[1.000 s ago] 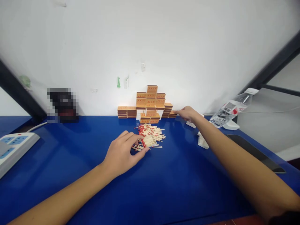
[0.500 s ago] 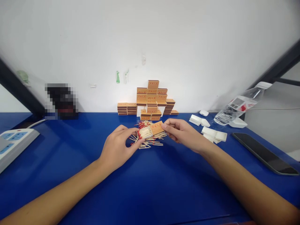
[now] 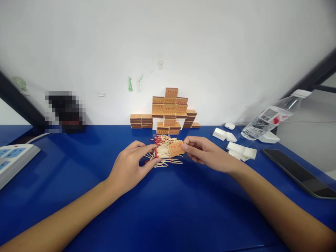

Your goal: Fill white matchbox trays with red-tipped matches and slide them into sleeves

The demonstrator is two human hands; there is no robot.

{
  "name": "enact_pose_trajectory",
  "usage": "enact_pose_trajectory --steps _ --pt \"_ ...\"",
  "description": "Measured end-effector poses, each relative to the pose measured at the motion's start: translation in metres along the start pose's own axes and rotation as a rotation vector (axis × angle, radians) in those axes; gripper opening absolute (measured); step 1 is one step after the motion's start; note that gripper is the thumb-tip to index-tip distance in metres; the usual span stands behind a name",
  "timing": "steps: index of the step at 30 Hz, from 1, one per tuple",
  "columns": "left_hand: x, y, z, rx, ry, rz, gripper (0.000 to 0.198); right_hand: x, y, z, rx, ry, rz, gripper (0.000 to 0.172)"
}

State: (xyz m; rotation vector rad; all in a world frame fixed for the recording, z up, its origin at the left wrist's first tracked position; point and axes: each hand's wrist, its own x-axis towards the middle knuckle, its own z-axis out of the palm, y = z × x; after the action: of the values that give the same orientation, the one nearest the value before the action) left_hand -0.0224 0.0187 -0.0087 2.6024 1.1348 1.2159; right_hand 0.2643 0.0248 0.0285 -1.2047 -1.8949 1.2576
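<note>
My left hand pinches the end of a white matchbox tray packed with red-tipped matches, thumb on the near side and fingers on the far side. Over the tray's right end sits an orange matchbox sleeve, and my right hand grips that sleeve between thumb and fingers. The tray is partly inside the sleeve, its match heads showing at the left. Beneath and around them lies a pile of loose matches. Behind the pile stands a stepped stack of orange matchboxes against the wall.
Several white trays lie to the right, by a tilted plastic bottle and a phone. A small white case sits near the wall. At the left is a power strip; a pixelated dark object stands behind.
The sleeve now lies a little lower and flatter, with my right hand slightly lower. Both hands keep their hold. The whole view has shifted slightly.
</note>
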Motion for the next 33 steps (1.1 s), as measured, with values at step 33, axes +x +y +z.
enact_pose_trajectory --steps 33 --pt "0.005 0.005 -0.005 -0.125 0.037 -0.116 0.032 -0.009 -0.010 -0.002 0.161 -0.065 0.065 0.044"
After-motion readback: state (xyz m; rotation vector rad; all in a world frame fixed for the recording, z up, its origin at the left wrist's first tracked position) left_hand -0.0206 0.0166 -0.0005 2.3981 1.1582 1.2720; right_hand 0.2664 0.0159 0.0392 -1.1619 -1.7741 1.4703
